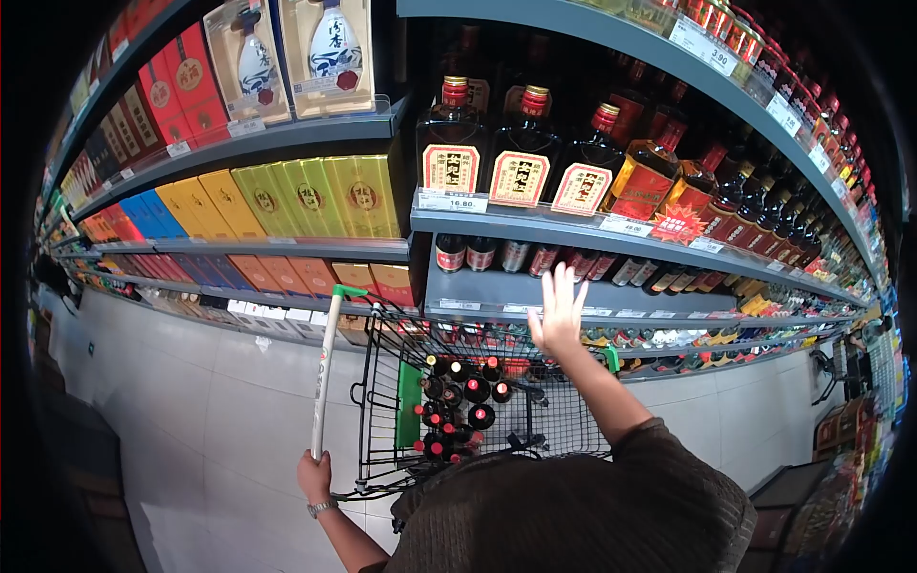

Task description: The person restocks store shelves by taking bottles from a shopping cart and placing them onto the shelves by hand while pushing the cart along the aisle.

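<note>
My left hand [314,477] is closed around the near end of the shopping cart's handle bar [327,372], a pale bar with a green cap at its far end. Stretched out toward the shelf, my right hand [559,313] has its fingers spread and holds nothing. It appears in front of the lower shelf, where a row of small dark bottles [480,254] stands; whether it touches anything I cannot tell. Between my arms is the wire shopping cart [573,411]. Several dark bottles [477,390] with mostly red caps stand in its handle end.
Large dark bottles [521,158] with cream labels stand on the shelf above my right hand. Boxed bottles [333,57] and yellow-green cartons [358,196] fill the shelves on the left. Pale tiled floor [229,401] lies left of the cart. Dark boxes [841,427] stand at far right.
</note>
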Demonstrator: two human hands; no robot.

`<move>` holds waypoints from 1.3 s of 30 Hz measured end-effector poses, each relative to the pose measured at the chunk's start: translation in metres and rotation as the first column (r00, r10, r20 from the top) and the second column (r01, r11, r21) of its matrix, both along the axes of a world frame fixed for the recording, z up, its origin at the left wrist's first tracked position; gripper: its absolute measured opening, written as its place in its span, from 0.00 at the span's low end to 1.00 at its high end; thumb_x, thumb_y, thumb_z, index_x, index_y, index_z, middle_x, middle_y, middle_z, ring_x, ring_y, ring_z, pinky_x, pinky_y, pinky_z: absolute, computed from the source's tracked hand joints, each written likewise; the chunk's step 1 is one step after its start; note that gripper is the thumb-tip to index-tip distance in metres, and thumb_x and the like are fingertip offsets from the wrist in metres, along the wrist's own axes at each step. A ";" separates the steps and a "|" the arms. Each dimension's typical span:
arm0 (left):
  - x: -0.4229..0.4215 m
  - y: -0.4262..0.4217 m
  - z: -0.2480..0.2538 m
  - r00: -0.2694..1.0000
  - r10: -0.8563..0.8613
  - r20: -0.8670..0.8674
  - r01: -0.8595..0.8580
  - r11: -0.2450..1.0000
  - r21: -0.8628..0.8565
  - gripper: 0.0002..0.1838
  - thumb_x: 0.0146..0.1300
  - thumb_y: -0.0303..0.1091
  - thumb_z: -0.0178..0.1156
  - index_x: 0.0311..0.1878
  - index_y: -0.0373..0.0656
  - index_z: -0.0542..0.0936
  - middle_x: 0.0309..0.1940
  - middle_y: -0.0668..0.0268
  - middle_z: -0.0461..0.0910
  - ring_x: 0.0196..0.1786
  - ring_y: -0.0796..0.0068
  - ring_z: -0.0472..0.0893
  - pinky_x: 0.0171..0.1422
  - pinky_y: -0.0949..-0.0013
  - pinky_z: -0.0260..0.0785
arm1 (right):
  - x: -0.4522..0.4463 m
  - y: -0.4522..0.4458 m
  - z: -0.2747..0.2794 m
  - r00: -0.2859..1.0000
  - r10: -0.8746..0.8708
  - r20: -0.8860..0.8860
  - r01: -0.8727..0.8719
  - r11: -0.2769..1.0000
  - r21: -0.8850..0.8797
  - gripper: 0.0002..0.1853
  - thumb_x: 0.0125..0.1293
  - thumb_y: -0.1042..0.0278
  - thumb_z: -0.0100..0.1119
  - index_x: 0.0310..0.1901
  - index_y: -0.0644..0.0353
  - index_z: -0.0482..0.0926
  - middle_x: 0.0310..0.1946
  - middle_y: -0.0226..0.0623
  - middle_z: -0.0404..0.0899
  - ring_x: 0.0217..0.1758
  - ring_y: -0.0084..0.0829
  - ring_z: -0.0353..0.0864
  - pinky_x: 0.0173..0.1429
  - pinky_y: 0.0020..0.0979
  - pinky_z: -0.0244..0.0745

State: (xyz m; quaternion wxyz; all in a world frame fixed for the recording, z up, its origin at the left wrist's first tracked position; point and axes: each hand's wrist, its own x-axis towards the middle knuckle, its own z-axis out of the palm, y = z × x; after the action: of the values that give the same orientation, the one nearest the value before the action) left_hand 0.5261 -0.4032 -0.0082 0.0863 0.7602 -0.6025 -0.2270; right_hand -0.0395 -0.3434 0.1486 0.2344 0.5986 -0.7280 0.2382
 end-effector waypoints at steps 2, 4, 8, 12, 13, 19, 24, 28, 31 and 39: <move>0.005 -0.002 -0.009 1.000 0.000 -0.031 0.000 1.000 -0.003 0.16 0.58 0.44 0.66 0.37 0.39 0.80 0.30 0.50 0.83 0.37 0.45 0.83 0.43 0.51 0.75 | 0.025 0.037 -0.030 0.995 0.017 0.095 -0.043 0.962 0.270 0.38 0.62 0.58 0.60 0.70 0.67 0.60 0.74 0.58 0.51 0.79 0.56 0.44 0.74 0.68 0.36; 0.009 -0.004 -0.016 0.994 0.010 -0.108 -0.010 1.000 0.005 0.15 0.58 0.42 0.66 0.36 0.39 0.80 0.27 0.53 0.83 0.32 0.52 0.83 0.39 0.54 0.75 | 0.034 0.083 -0.089 0.997 0.052 0.058 -0.070 0.925 0.373 0.36 0.62 0.54 0.59 0.69 0.62 0.63 0.75 0.54 0.50 0.80 0.53 0.44 0.74 0.67 0.39; 0.010 -0.005 -0.011 0.938 0.019 -0.346 0.004 0.998 0.065 0.12 0.60 0.38 0.65 0.35 0.38 0.80 0.22 0.59 0.81 0.22 0.68 0.81 0.29 0.64 0.75 | 0.035 0.216 -0.216 0.980 -0.173 0.098 0.012 0.542 0.840 0.37 0.63 0.46 0.58 0.69 0.58 0.63 0.78 0.48 0.43 0.82 0.50 0.36 0.75 0.67 0.37; 0.018 -0.011 -0.021 0.862 0.023 -0.507 0.043 0.992 0.118 0.10 0.63 0.34 0.63 0.35 0.36 0.79 0.22 0.62 0.81 0.20 0.76 0.79 0.24 0.71 0.72 | 0.032 0.318 -0.262 0.666 -0.726 0.169 0.018 0.243 0.970 0.42 0.66 0.35 0.49 0.73 0.56 0.59 0.79 0.46 0.40 0.82 0.50 0.28 0.76 0.67 0.33; 0.019 -0.012 -0.021 0.844 0.044 -0.534 0.044 0.988 0.151 0.10 0.64 0.34 0.63 0.36 0.35 0.79 0.23 0.61 0.81 0.21 0.75 0.79 0.23 0.71 0.72 | 0.036 0.338 -0.265 0.466 -0.863 0.193 0.000 0.219 0.976 0.43 0.67 0.32 0.47 0.74 0.55 0.58 0.79 0.46 0.39 0.82 0.50 0.26 0.76 0.66 0.31; 0.005 -0.012 0.009 0.829 0.152 -0.539 0.043 0.942 0.333 0.12 0.65 0.36 0.62 0.43 0.37 0.79 0.28 0.59 0.83 0.22 0.75 0.79 0.25 0.72 0.71 | 0.034 0.357 -0.309 0.607 -0.715 0.345 -0.009 0.428 0.904 0.50 0.53 0.21 0.56 0.72 0.45 0.62 0.76 0.55 0.42 0.78 0.66 0.31 0.77 0.61 0.38; 0.010 -0.018 0.007 0.836 0.145 -0.530 0.090 0.915 0.392 0.15 0.66 0.38 0.61 0.48 0.36 0.79 0.30 0.58 0.84 0.21 0.75 0.78 0.27 0.71 0.72 | 0.040 0.355 -0.295 0.624 -0.674 0.395 0.007 0.511 0.860 0.47 0.54 0.25 0.61 0.70 0.46 0.64 0.75 0.55 0.45 0.77 0.65 0.37 0.77 0.60 0.42; 0.006 -0.015 0.013 0.824 0.164 -0.543 0.068 0.922 0.382 0.15 0.66 0.38 0.62 0.47 0.36 0.78 0.28 0.58 0.83 0.21 0.75 0.78 0.25 0.72 0.71 | 0.040 0.354 -0.295 0.614 -0.674 0.410 -0.016 0.509 0.860 0.46 0.52 0.27 0.64 0.68 0.46 0.68 0.75 0.55 0.46 0.77 0.66 0.34 0.76 0.61 0.43; 0.008 -0.016 0.004 0.833 0.167 -0.527 0.045 0.929 0.366 0.13 0.66 0.37 0.62 0.45 0.36 0.78 0.24 0.60 0.81 0.20 0.76 0.77 0.23 0.73 0.70 | 0.038 0.353 -0.289 0.567 -0.697 0.439 -0.071 0.490 0.869 0.48 0.50 0.25 0.65 0.68 0.47 0.69 0.76 0.56 0.43 0.77 0.68 0.31 0.77 0.61 0.39; 0.009 -0.017 -0.009 0.921 0.064 -0.384 0.030 0.972 0.234 0.13 0.63 0.38 0.63 0.36 0.35 0.79 0.17 0.64 0.76 0.17 0.77 0.75 0.22 0.71 0.69 | 0.033 0.344 -0.278 0.541 -0.744 0.393 -0.139 0.382 0.914 0.53 0.47 0.19 0.61 0.70 0.46 0.68 0.76 0.57 0.41 0.78 0.65 0.29 0.78 0.60 0.37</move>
State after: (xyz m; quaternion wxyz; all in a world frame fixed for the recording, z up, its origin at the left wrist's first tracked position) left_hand 0.5346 -0.4206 -0.0173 0.1155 0.7102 -0.5355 -0.4423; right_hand -0.0063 0.0008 -0.1291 -0.4029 0.2894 -0.8683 0.0030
